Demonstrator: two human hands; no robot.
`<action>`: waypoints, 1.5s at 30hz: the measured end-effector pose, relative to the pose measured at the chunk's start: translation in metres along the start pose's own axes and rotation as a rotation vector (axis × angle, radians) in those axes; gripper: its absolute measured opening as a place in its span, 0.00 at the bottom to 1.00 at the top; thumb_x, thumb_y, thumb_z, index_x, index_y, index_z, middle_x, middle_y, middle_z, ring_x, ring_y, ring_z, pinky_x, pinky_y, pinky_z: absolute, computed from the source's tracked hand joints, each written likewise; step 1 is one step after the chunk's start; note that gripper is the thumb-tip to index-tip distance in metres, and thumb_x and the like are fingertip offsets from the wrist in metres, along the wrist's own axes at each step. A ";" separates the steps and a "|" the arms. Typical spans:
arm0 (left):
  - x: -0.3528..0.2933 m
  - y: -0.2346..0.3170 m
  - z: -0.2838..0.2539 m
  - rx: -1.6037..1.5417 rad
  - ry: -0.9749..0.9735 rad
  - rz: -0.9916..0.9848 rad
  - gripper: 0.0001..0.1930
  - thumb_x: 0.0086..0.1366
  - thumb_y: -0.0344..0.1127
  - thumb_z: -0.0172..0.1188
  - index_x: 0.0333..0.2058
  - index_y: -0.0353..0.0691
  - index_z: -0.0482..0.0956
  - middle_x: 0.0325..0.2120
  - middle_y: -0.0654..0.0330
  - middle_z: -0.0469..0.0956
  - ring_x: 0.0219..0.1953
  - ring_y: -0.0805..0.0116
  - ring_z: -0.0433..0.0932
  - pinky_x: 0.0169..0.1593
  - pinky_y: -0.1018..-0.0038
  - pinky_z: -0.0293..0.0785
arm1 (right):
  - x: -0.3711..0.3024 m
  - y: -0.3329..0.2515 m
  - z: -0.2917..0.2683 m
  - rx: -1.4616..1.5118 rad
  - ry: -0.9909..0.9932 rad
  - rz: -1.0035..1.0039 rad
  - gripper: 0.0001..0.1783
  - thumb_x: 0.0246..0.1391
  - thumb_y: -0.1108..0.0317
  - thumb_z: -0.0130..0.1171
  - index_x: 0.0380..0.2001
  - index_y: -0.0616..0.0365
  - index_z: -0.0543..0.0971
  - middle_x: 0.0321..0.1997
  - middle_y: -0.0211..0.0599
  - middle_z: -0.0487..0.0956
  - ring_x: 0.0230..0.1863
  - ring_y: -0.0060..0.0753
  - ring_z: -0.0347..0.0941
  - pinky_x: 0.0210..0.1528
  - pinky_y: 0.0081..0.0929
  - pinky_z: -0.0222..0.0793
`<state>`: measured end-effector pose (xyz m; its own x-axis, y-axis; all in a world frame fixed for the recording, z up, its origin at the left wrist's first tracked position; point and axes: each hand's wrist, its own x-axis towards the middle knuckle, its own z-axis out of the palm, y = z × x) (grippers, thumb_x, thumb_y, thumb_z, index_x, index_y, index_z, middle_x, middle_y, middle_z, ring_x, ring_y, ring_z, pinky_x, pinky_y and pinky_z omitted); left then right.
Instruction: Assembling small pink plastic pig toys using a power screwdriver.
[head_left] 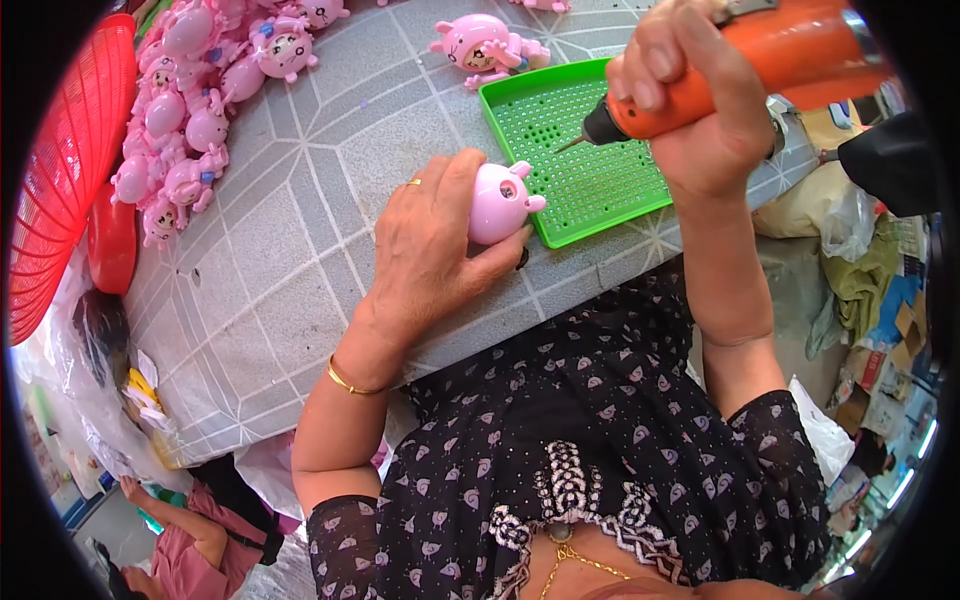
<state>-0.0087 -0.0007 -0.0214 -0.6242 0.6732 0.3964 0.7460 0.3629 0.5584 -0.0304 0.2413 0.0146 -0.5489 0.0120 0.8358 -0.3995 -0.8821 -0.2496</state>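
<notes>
My left hand point(425, 235) is wrapped round a pink plastic toy point(497, 207), its rounded back up, with a small round hole and two stubby ears showing. My right hand point(700, 100) grips an orange electric screwdriver point(672, 88) whose thin bit points down and left. The bit's tip hangs over a green perforated tray point(555, 238), apart from the toy. Small shiny screws appear to fill many of the tray's holes. Beyond the tray, another pink toy point(482, 45) lies on its side.
A heap of pink toys point(190, 125) covers the table's far left, beside a red mesh basket point(75, 150). The grey patterned table point(290, 260) has its near edge close to my body. A co-worker in a pink top point(195, 535) is at the lower left. Bags and boxes stand at right.
</notes>
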 end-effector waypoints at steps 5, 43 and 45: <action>-0.007 -0.007 -0.004 0.027 0.012 -0.032 0.31 0.51 0.40 0.73 0.52 0.36 0.72 0.35 0.51 0.76 0.34 0.50 0.79 0.38 0.58 0.72 | 0.019 0.016 0.121 -0.606 0.871 0.233 0.12 0.62 0.64 0.62 0.30 0.53 0.69 0.22 0.34 0.70 0.16 0.30 0.68 0.24 0.33 0.70; -0.006 -0.004 -0.004 0.029 0.018 -0.031 0.31 0.50 0.38 0.73 0.52 0.38 0.74 0.36 0.51 0.78 0.36 0.49 0.80 0.40 0.59 0.76 | 0.006 0.018 0.057 -0.443 0.111 0.237 0.11 0.64 0.65 0.58 0.32 0.53 0.68 0.25 0.33 0.71 0.19 0.24 0.67 0.28 0.28 0.69; -0.005 -0.003 -0.004 0.029 0.018 -0.030 0.31 0.50 0.38 0.73 0.52 0.38 0.74 0.36 0.51 0.78 0.36 0.49 0.80 0.39 0.59 0.76 | 0.005 0.021 0.052 -0.393 0.075 0.212 0.11 0.63 0.65 0.59 0.31 0.53 0.68 0.24 0.33 0.71 0.18 0.25 0.68 0.28 0.28 0.70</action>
<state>-0.0089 -0.0081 -0.0227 -0.6504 0.6501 0.3928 0.7330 0.4015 0.5491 -0.0038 0.1986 0.0390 -0.6944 -0.1031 0.7122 -0.5132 -0.6229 -0.5905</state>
